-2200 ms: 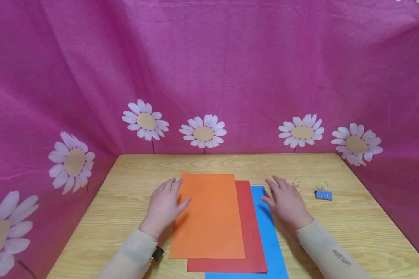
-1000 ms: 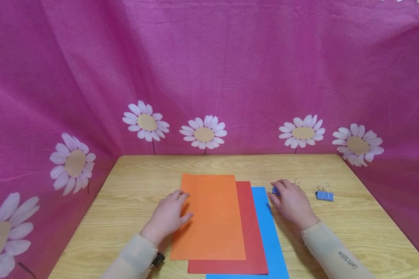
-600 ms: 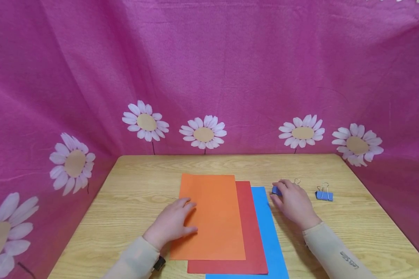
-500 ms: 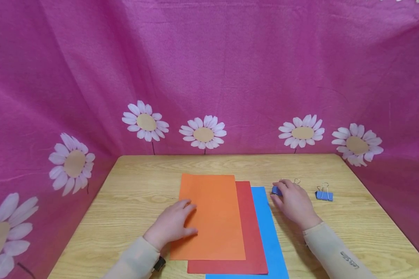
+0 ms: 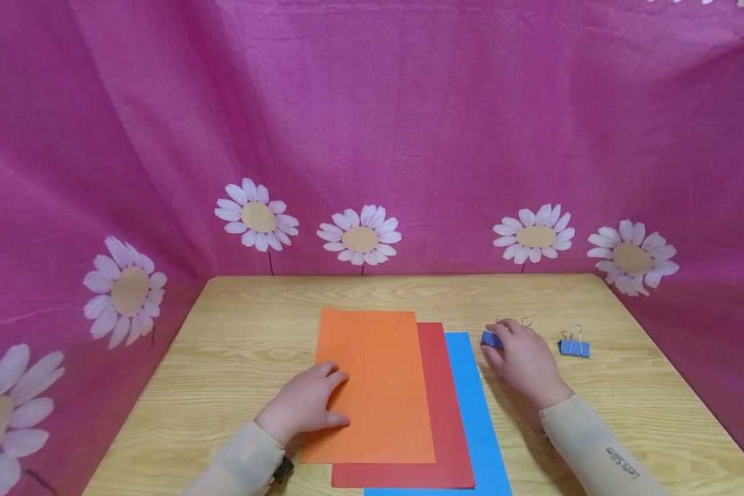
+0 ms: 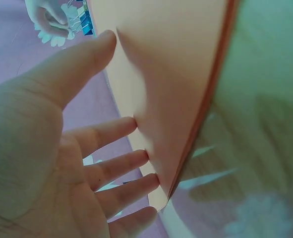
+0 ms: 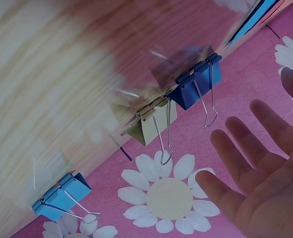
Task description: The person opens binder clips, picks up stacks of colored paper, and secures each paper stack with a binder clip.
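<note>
My left hand (image 5: 306, 399) is at the left side of an orange sheet of paper (image 5: 384, 386), fingers spread; its fingertips appear to touch the sheet in the left wrist view. Beneath the orange sheet, offset to the right, lie a red sheet (image 5: 449, 413) and a blue sheet (image 5: 480, 413). My right hand (image 5: 523, 362) hovers by a dark blue binder clip (image 7: 198, 82), partly hidden behind its fingers in the head view. Between those fingers and the clip a gap shows in the right wrist view. A pale yellowish binder clip (image 7: 153, 121) sits beside the dark blue one.
A lighter blue binder clip (image 5: 574, 348) stands farther right with its wire handles up. All of this is on a wood-grain table (image 5: 254, 303). A pink cloth (image 5: 409, 138) with white flowers hangs around its back and sides.
My left hand has moved nearer and to the right, lowering onto the orange sheet. My right hand has shifted slightly right and nearer, and part of the dark blue binder clip now shows.
</note>
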A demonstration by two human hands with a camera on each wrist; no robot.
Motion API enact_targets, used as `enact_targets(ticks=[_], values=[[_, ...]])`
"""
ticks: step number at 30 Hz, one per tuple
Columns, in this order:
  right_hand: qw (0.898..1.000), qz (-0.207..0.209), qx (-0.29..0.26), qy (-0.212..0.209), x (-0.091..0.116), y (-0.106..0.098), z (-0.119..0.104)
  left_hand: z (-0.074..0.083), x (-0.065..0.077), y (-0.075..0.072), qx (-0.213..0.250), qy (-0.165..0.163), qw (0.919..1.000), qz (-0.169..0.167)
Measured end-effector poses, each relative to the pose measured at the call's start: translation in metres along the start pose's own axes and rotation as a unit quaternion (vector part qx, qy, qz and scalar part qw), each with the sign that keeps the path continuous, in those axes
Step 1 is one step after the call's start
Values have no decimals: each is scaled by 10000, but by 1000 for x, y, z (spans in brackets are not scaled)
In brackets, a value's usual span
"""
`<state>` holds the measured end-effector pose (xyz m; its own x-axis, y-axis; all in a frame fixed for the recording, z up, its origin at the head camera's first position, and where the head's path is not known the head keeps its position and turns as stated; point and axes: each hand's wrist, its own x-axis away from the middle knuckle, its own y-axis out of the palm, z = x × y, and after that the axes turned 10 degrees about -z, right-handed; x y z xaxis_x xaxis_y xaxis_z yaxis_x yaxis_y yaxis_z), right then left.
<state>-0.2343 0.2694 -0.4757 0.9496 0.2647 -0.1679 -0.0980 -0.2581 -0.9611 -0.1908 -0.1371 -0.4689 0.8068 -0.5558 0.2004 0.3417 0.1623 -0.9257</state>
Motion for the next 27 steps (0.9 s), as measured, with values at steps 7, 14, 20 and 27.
enact_targets(ticks=[7, 14, 20, 27], values=[[9999, -124, -45, 107, 0, -4, 1, 1, 0, -4, 59, -56, 9998, -155], [9995, -223, -81, 184, -1, -10, 4, 1, -3, -3, 165, -128, 9996, -197], [9998, -73, -66, 148, -7, -22, 10, 2, -4, -3, 117, -170, 9996, -186], [9993, 149, -103, 331, -15, -35, 22, 6, -3, -6, 119, -173, 9996, -197]])
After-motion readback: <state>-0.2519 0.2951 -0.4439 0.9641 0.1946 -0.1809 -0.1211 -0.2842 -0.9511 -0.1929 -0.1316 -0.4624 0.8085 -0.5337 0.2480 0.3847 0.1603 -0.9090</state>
